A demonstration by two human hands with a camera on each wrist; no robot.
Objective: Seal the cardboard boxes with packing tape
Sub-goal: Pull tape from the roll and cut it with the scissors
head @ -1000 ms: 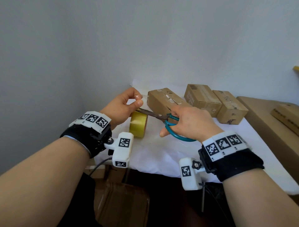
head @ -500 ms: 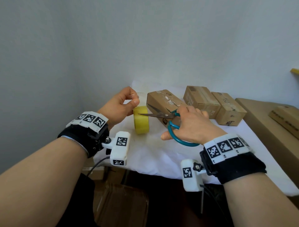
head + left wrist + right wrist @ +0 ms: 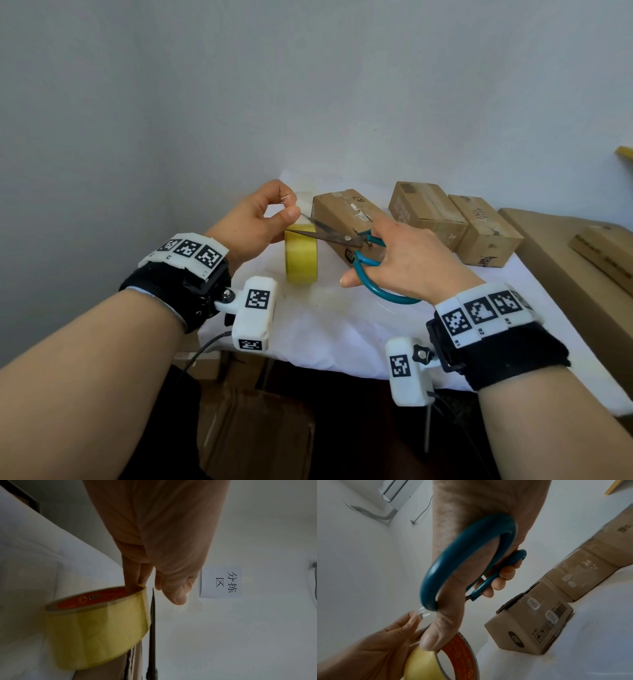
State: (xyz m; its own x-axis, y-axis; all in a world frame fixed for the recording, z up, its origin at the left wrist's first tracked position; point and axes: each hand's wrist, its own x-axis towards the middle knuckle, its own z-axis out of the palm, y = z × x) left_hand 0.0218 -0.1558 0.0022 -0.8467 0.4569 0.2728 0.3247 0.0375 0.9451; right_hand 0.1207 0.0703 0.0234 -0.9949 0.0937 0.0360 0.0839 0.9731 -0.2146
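Left hand (image 3: 255, 219) was raised since half second before; clear tape end was held pinched between thumb and forefinger above tape roll (image 3: 301, 253), roll standing on edge near table's left edge (image 3: 219, 329). Scissors (image 3: 346, 241), gripped by right hand (image 3: 407, 260), were reopened, blades wide astride strip: cut judged imminent, no box yet sealed by this strip. Nearest box (image 3: 346, 212) lay just behind blades; two boxes (image 3: 455, 219) toward far right; nothing seen obstructing.
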